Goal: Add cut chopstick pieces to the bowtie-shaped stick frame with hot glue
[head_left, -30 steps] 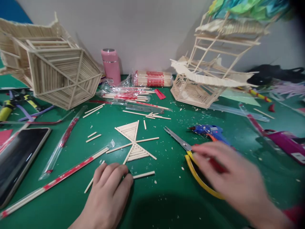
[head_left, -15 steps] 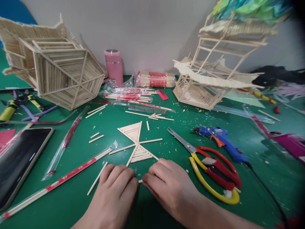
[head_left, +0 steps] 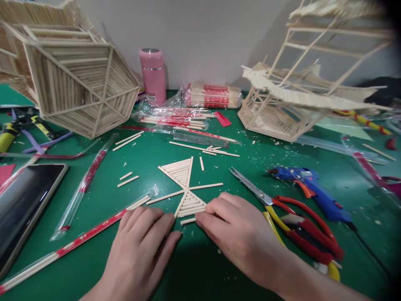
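A star-like frame of pale wooden sticks (head_left: 185, 189) lies flat on the table, its spokes crossing at one centre. Two opposite wedges are filled with rows of short sticks. My right hand (head_left: 239, 234) pinches a short wooden stick (head_left: 188, 221) just below the lower wedge, roughly along that wedge's bottom edge. The stick's right end is hidden by my fingers. My left hand (head_left: 142, 242) rests palm-down at the frame's lower left. Its index fingertip is at the end of the lower-left spoke, and its thumb is held apart from the fingers.
Scissors (head_left: 253, 190) and a blue glue gun (head_left: 313, 192) lie right. A phone (head_left: 28, 209) and wrapped chopsticks (head_left: 84, 236) are left. Behind stand a woven-stick model (head_left: 84, 88), a pink bottle (head_left: 153, 77) and a tiered stick model (head_left: 275, 108). Cut stick pieces (head_left: 128, 180) are scattered about.
My right hand has moved up towards the frame, bringing the short stick to the lower wedge. My left hand's thumb has spread away from its fingers. The camera view has shifted.
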A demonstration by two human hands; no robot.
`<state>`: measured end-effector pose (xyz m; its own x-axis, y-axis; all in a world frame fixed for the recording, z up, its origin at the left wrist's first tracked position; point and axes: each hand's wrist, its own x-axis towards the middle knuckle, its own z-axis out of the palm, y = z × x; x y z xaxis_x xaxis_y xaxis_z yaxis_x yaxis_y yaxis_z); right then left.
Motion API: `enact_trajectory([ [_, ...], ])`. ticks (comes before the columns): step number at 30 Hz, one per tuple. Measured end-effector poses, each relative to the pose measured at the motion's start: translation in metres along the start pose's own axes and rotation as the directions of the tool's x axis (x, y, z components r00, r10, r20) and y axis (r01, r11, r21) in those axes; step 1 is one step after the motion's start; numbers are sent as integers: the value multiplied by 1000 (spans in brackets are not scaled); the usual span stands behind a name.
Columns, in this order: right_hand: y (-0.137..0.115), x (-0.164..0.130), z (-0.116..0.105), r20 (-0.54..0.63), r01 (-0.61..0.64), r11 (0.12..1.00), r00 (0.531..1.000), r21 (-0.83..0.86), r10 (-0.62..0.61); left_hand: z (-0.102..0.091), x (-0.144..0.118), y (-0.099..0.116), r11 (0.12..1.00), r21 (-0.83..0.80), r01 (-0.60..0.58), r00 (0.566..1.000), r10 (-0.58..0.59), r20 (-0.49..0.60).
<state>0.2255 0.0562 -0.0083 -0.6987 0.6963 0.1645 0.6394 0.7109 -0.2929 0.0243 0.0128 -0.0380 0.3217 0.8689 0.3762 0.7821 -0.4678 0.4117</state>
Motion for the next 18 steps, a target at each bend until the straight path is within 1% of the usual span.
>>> enact_trajectory([
  [3, -2, -1, 0, 2, 10, 999, 1000, 39, -10, 0, 4, 0, 997, -15, -72, 997, 72, 3],
  [5, -4, -1, -1, 5, 19, 999, 1000, 36, -20, -2, 8, 1, 994, -73, -79, 997, 81, 19],
  [8, -8, -1, -4, -7, 34, 998, 999, 58, -34, -8, 13, 6, 983, -186, -5, 999, 14, 47],
  [10, -10, 0, -7, -17, 17, 995, 1000, 98, -15, -13, 15, 10, 974, -219, 54, 997, -42, 62],
  [13, -13, 3, -12, 0, 3, 989, 1000, 148, -3, -18, 15, 15, 960, -255, 117, 993, -106, 59],
  [15, -15, 5, -15, 10, 12, 987, 1000, 161, -14, -19, 13, 18, 948, -283, 147, 989, -141, 42],
  [18, -17, 7, -19, 8, 11, 986, 1000, 168, -12, -19, 10, 21, 937, -311, 160, 982, -184, -49],
])
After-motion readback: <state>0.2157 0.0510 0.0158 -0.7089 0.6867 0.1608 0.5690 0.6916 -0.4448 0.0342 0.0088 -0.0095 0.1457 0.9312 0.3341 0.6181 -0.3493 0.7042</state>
